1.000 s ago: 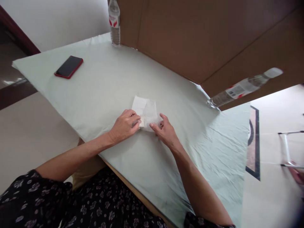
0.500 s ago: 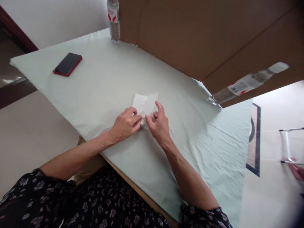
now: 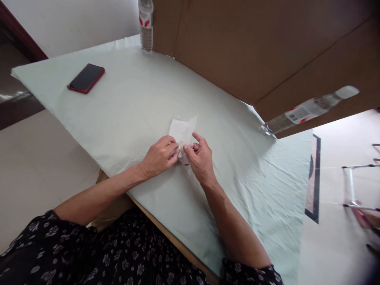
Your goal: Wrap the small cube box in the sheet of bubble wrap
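A small white piece of thin paper [image 3: 180,130], creased down its middle, is between my two hands just above the pale green tablecloth. My left hand [image 3: 160,156] is closed, its thumb and fingers pinching the paper's near left side. From the right, my right hand [image 3: 200,158] pinches the near right side between thumb and curled fingers, with the index finger raised. The near end of the paper is gathered and crumpled between the fingertips. Part of it is hidden by my fingers.
A dark phone in a red case [image 3: 86,78] lies at the far left of the cloth-covered table [image 3: 133,91]. A large brown cardboard panel [image 3: 225,47] stands at the back. One water bottle [image 3: 146,29] is at its left end, another bottle [image 3: 305,113] at its right.
The near part of the paper has been crumpled further and its right flap has folded inward. Both hands have shifted slightly, still pinching it. The whole view has moved a little.
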Demonstrator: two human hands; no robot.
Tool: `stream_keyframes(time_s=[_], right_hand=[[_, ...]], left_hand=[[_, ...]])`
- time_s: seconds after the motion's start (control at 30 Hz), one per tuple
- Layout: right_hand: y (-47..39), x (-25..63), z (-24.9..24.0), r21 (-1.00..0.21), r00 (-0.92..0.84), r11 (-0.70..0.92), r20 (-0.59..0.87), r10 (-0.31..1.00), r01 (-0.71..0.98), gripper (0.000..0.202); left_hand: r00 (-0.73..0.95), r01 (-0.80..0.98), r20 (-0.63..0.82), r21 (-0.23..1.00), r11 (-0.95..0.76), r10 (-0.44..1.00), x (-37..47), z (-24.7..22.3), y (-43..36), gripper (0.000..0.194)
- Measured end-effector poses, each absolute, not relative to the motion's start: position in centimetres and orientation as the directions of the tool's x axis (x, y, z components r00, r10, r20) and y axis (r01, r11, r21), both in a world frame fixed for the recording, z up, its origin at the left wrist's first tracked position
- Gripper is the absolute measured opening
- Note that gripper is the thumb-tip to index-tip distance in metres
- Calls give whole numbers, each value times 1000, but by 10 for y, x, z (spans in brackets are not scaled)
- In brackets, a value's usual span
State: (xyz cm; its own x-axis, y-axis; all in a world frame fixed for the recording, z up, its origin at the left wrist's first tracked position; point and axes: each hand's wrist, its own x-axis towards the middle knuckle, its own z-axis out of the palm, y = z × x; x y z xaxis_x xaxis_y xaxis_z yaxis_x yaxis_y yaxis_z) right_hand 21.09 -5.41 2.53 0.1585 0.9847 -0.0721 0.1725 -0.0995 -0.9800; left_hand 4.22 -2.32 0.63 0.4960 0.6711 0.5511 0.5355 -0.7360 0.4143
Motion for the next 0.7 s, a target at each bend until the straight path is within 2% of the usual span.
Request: stream_keyframes(time_s=[0.13,0.27,0.43,0.53,0.6,0.7], right_hand=[[-54,210,27,-989,156,-114,-98,983,96,71],[-52,207,27,-978,147,-92,-64,987,189,70],[-59,209,30,-941,62,-56,-37,997,334,62],[-65,211,33,-888,-27,28,18,999,459,57],[-68,210,35,-822,-86,91,51,995,563,59],[-72,208,38,-692,-155,166,79,985,703,66]], left_hand=[[542,519,532,398,-757,651,42,8,-20,12],[527,487,481,505,-712,701,42,10,-19,14],[451,456,423,648,-610,786,41,8,-21,50],[419,408,345,755,-514,840,40,12,-23,60],[377,380,287,819,-429,881,41,15,-25,58],[291,400,248,846,-353,924,44,20,-27,37]])
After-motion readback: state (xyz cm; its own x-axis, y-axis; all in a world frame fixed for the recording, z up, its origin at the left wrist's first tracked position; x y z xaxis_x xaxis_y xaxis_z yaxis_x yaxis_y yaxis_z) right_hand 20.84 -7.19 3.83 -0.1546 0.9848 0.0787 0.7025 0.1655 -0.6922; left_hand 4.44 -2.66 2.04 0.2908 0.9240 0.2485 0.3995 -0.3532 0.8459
